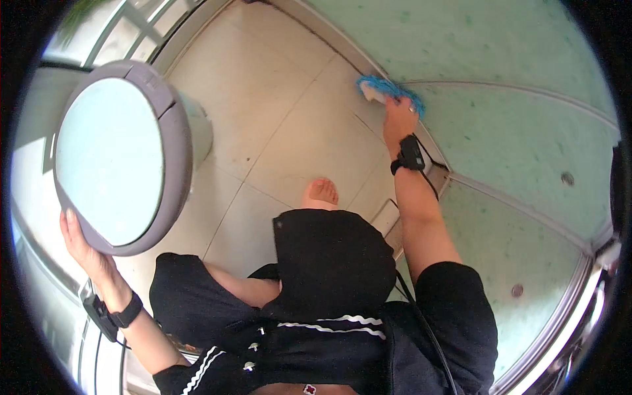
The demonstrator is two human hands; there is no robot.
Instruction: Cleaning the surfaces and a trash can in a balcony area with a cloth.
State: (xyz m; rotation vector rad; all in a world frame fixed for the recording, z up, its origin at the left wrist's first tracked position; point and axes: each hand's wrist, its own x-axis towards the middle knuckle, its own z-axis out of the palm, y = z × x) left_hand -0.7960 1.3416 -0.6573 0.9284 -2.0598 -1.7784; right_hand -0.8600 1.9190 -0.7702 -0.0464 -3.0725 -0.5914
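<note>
My right hand [401, 121] is closed on a brush with blue fluffy bristles [390, 88] and a pale back. The bristles lie against the low ledge at the foot of the green speckled panels. At the left, my left hand [89, 254] rests against the lower rim of a round bin's grey lid [175, 148] with a pale blue top; its thumb and some fingers are hidden. The bin's pale body [200, 131] shows behind the lid. Both wrists wear black strapped devices.
Beige floor tiles [276, 128] lie between the bin and the green panels [493, 123]. A metal-framed window [138, 29] stands at the upper left. My bare foot [323, 191] is on the floor, and a black cable runs along my right arm.
</note>
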